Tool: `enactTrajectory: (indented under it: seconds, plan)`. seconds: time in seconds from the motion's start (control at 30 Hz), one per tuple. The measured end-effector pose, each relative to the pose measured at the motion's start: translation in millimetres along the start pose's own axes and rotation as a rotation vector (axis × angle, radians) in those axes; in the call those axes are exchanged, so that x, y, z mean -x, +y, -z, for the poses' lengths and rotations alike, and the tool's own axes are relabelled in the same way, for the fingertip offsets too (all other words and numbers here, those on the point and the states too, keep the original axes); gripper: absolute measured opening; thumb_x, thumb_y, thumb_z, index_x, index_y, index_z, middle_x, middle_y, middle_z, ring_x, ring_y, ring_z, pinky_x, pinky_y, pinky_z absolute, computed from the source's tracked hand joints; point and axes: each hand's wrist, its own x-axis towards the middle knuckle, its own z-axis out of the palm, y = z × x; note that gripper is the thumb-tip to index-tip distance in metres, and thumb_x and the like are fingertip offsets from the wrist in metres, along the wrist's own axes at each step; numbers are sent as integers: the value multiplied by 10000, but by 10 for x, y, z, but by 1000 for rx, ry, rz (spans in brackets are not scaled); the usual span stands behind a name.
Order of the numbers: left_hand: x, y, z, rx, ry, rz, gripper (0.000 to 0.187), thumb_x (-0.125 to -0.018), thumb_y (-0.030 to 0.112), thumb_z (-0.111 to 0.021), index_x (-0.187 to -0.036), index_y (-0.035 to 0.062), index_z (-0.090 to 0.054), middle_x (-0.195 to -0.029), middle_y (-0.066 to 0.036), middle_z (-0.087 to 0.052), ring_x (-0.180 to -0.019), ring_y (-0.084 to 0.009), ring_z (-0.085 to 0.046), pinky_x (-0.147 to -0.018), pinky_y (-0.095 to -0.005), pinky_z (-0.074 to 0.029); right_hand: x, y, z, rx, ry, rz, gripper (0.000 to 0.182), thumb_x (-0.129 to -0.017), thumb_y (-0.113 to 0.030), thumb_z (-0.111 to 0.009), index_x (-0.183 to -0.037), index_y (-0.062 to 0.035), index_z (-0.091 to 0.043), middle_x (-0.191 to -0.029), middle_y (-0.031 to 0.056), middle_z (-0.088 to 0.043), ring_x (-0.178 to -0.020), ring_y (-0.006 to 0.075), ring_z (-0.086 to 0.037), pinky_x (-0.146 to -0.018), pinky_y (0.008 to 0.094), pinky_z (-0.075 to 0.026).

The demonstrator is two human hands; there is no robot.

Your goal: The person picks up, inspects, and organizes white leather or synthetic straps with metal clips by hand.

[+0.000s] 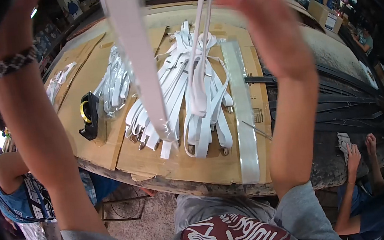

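My left hand (13,26) is raised at the upper left and cut off by the frame edge; its fingers are out of sight. Blurred by motion, my right hand (256,15) is up at the top, closed at the fingertips on a looped white strap (197,96) that hangs down over the pile. A wide white band (136,55), with clear plastic at its lower end, hangs between my arms; its upper end is out of frame. Below lies a pile of white suspenders (170,94) with metal clips, on cardboard (123,157).
Plastic-wrapped white straps (117,81) and a black tape dispenser (89,116) lie left of the pile. A clear-and-white strip (243,114) runs along the right, near dark straps (330,100). People sit at the left and right (372,185).
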Motion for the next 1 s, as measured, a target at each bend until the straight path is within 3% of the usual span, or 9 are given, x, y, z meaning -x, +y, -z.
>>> enactTrajectory:
  seconds: [0.03,0.07,0.13,0.3,0.47,0.57,0.67,0.83,1.0]
  plan:
    - [-51,33,59,18,-10,-13,243,-1010,99,-534,-1077,-127,-594,-1011,-226,-694,-883,-245,-719,-832,-317,-620,22,157,-46,-76,-62,-47,885,-874,-478,-747,-1447,7,-278,-1426,234,-356,-1321,277,-385,-1052,336,-392]
    - [-118,83,139,34,-21,-28,247,-1011,102,-531,-1072,-129,-590,-1009,-228,-691,-881,-247,-718,-832,-318,-621,171,567,-144,-214,-110,-11,627,-889,-388,-760,-1293,7,-487,-1214,167,-545,-1111,209,-535,-905,317,-462]
    - [-286,171,382,79,-60,-62,254,-1013,108,-525,-1062,-134,-583,-1005,-232,-686,-878,-250,-717,-831,-319,-622,401,944,-199,-379,-287,-68,436,-905,-310,-773,-1184,11,-678,-1007,111,-738,-896,141,-693,-767,292,-537]
    - [-486,25,756,134,-71,-10,276,-1019,124,-512,-1036,-146,-565,-995,-243,-673,-870,-259,-713,-830,-321,-626,1320,1128,-242,-751,-494,-503,457,-905,-305,-772,-1211,8,-638,-929,108,-731,-811,144,-701,-716,278,-547]
    - [183,-879,222,139,122,464,259,-1001,139,-548,-1067,-107,-597,-920,-171,-684,-829,-210,-707,-765,-243,-628,2219,863,-384,-860,-5,-705,414,-982,-346,-666,-1189,11,-637,-786,52,-670,-666,135,-644,-610,269,-516]
    - [343,-2006,602,201,-65,636,289,-995,185,-587,-1163,-49,-611,-1055,-162,-724,-944,-190,-708,-869,-274,-572,2564,809,-300,-1072,362,-1021,472,-1046,-416,-512,-1202,14,-630,-768,44,-646,-567,119,-568,-514,246,-454]
    - [627,-2744,563,256,-166,837,272,-989,160,-578,-1175,-37,-612,-1088,-178,-734,-988,-187,-707,-915,-295,-557,2819,869,-397,-653,598,-1137,555,-1076,-458,-370,-1221,17,-619,-739,42,-625,-503,108,-498,-456,233,-396]
    - [1083,-3397,439,293,-82,1029,322,-965,158,-600,-1248,4,-610,-1202,-121,-684,-995,-195,-697,-900,-323,-554,2796,684,-587,-569,515,-1083,304,-1004,-135,-625,-1277,-5,-589,-1007,42,-678,-839,85,-625,-646,233,-495]
    - [1559,-3869,443,43,-80,1099,392,-943,186,-644,-1302,27,-636,-1155,-100,-709,-1041,-197,-677,-898,-318,-517,2851,745,-705,-551,404,-1080,307,-1004,-148,-632,-1269,-5,-573,-1003,64,-685,-875,113,-661,-689,269,-545]
